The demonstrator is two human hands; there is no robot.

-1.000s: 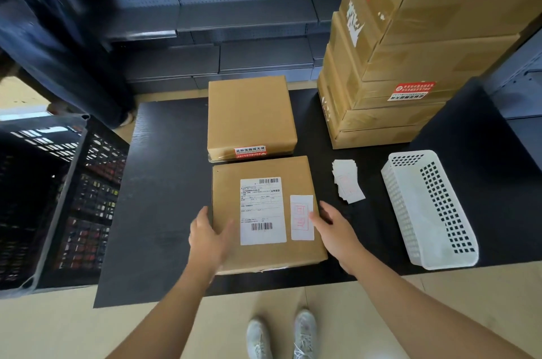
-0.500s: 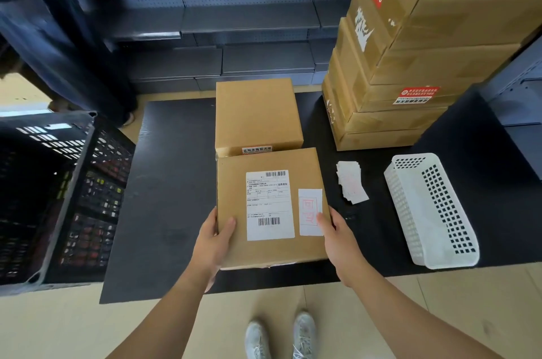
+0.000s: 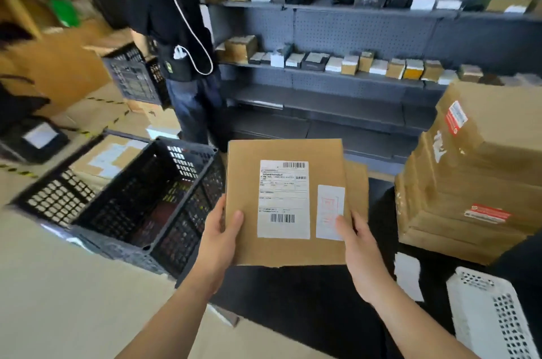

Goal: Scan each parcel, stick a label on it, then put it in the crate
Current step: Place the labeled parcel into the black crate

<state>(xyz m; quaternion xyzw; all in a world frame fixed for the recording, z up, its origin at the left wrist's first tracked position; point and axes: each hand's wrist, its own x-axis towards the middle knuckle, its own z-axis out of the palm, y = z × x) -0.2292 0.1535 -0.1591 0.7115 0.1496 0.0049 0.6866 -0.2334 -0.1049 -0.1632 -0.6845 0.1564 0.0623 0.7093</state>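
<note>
Two hands held one flat cardboard parcel [image 3: 286, 203] up off the black table [image 3: 308, 300], the left hand [image 3: 218, 237] clamped on its lower left edge with the thumb over the face, the right hand [image 3: 356, 244] clamped on the lower right edge with its thumb on the small sticker. Two white papers showed on the parcel's face: a large shipping label [image 3: 283, 198] with a barcode at top and another near the bottom, its fine print too blurred to read, and beside it at 3 o'clock a smaller label [image 3: 330, 212] with a faint red stamp-like mark, also unreadable. The stacked cartons [image 3: 475, 179] at 3 o'clock bore red-and-white stickers, text illegible. Half a second before, the parcel had been just lifted over the table with a second box behind it; by now it was raised higher and the view had swung left, bringing the black crate [image 3: 132, 200] to 9 o'clock of the parcel, close beside it, and a standing person in dark clothes [image 3: 173, 45] into sight at 11 o'clock.
</note>
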